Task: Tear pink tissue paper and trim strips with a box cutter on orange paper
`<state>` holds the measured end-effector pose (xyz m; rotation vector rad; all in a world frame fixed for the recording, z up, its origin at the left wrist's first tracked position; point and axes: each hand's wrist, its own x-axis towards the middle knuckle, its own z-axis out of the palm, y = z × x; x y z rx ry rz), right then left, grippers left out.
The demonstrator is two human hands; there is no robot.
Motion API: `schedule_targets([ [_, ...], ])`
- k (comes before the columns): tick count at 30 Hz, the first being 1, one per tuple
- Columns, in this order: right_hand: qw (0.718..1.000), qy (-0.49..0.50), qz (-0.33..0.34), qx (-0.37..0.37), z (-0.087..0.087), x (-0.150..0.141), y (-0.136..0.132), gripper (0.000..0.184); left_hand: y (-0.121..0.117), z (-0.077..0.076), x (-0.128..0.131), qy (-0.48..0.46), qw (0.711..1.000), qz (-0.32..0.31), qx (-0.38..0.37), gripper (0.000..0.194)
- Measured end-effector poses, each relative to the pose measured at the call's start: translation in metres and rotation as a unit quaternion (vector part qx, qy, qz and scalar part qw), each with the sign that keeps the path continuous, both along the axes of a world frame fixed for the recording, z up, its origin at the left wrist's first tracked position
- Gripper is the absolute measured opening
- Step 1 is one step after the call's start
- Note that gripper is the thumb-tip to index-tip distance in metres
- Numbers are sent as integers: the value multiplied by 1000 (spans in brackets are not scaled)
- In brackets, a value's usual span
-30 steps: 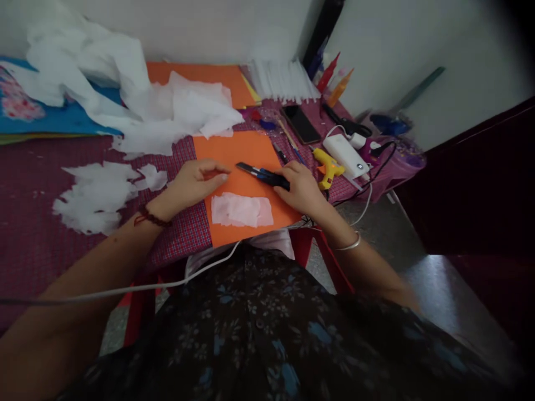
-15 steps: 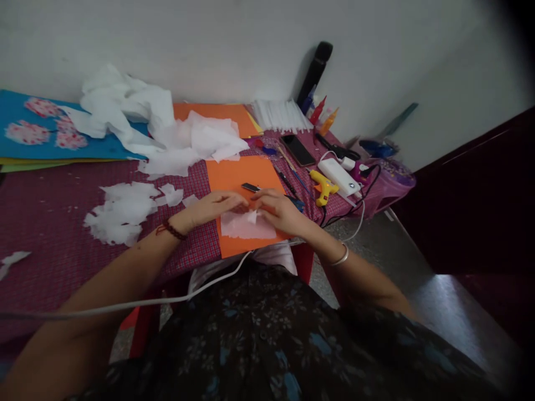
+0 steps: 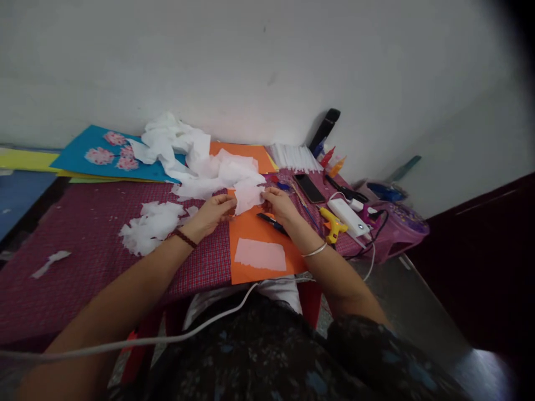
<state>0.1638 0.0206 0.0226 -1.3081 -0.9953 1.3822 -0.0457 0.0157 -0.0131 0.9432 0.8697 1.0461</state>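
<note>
A small piece of white tissue paper (image 3: 248,199) stretches between my two hands over the far end of an orange sheet (image 3: 246,273). My right hand (image 3: 281,207) pinches its right edge, and the closed fingers of my left hand (image 3: 215,214) are at its left edge. Below my right hand a box cutter (image 3: 271,221) with a dark handle lies on the orange sheet, its blade out. Nearer to me, a flat pale pink tissue rectangle (image 3: 261,254) rests on the same sheet. A heap of torn tissue (image 3: 152,227) sits left of my left hand.
Behind my hands lies crumpled white tissue (image 3: 175,142), partly on a blue sheet (image 3: 79,150) with pink-and-white tufts. To the right are a phone (image 3: 309,188), a yellow glue gun (image 3: 333,225), a white power strip (image 3: 348,217) with cords and a purple basket (image 3: 405,228).
My right hand has let go of the box cutter, now lying on the orange sheet. Both hands have moved forward, lifting a tissue piece off the pink rectangle. The view has tilted up.
</note>
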Motion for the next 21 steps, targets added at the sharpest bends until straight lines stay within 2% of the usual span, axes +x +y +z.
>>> schedule_targets([
  [2, 1000, -2, 9, -5, -4, -1, 4, 19, 2, 1, 3, -25, 1000, 13, -2, 50],
  [4, 1000, 4, 11, -11, -7, -1, 7, 21, 2, 4, 4, -68, 997, -16, -10, 60],
  [6, 1000, 16, 12, -16, -10, -1, 10, 22, 2, 6, 4, -92, 995, -35, -13, 55],
  [9, 999, 29, 28, -9, -16, 0, 11, 20, 0, 5, 5, -54, 998, 13, -18, 38],
  [12, 997, 19, 67, 24, -24, 0, 10, 21, -1, 2, 9, -1, 997, 75, -1, 32],
  [18, 990, 19, 118, 80, -33, 1, 6, 35, -4, 3, 14, 28, 996, 75, 50, 27],
  [21, 988, 37, 123, 87, -34, 2, 6, 34, -5, 5, 13, 42, 994, 84, 63, 29],
])
